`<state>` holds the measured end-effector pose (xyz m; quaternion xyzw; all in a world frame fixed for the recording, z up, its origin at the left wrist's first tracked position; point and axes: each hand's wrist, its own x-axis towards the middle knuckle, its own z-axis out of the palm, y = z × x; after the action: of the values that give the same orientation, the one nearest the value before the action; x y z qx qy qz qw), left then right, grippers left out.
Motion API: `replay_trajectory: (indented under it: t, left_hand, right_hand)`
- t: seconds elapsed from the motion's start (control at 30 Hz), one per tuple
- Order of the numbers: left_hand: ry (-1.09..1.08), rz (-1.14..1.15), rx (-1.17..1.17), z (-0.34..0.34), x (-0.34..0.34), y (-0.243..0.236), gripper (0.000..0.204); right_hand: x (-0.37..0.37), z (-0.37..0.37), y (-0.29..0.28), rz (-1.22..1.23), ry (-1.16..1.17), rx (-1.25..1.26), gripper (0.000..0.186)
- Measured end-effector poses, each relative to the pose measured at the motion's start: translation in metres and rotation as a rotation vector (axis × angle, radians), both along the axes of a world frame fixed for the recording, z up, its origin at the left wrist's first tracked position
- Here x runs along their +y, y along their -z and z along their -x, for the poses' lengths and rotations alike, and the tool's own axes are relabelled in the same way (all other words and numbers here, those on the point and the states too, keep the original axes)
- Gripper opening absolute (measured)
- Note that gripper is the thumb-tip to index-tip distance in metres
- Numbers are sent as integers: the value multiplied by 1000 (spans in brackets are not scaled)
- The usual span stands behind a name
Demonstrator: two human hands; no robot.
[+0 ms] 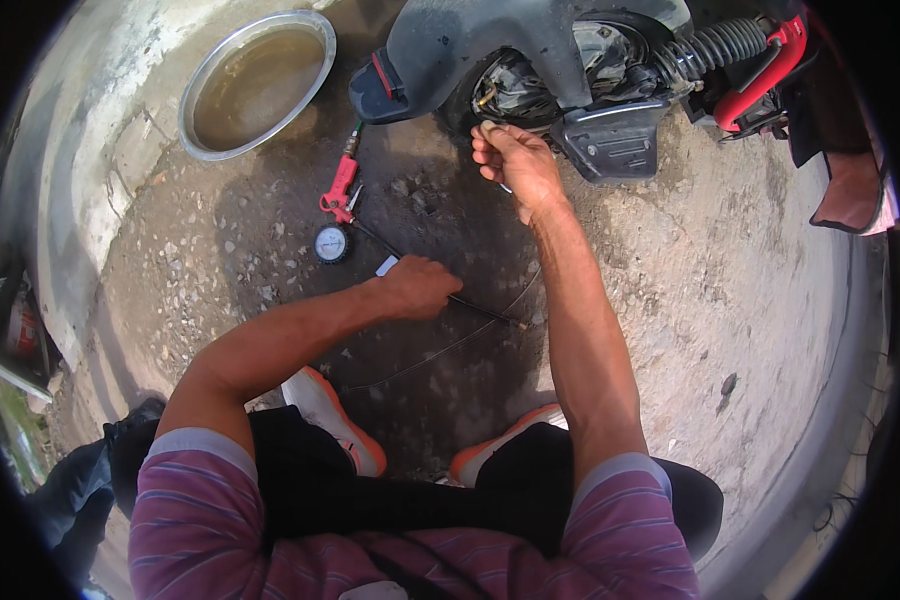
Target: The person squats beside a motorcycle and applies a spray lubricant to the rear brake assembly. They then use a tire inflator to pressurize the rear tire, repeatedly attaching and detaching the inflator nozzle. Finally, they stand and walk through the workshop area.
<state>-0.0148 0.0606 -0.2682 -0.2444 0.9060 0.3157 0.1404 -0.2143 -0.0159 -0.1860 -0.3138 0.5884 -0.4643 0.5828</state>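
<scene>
The left hand (425, 288) wraps the hose (485, 311); the right hand (517, 167) pinches beside the wheel (523, 100); ground (710, 290) stretches toward its right edge.

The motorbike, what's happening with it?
A person's right hand is close to a brass-coloured stem on the motorbike; I can't tell what it holds. The left hand is closed around a black hose. The red air tool, with its round gauge, lies near a metal basin of cloudy water.
</scene>
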Motion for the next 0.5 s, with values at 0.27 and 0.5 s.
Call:
replay_trajectory:
  t: [0.27,0.5]
  left_hand:
    - [23,23,105,11,5,-15,28]
    - [46,401,274,12,21,23,28]
  right_hand:
    - [12,6,4,-55,-13,16,21]
    - [17,0,1,-60,-30,19,21]
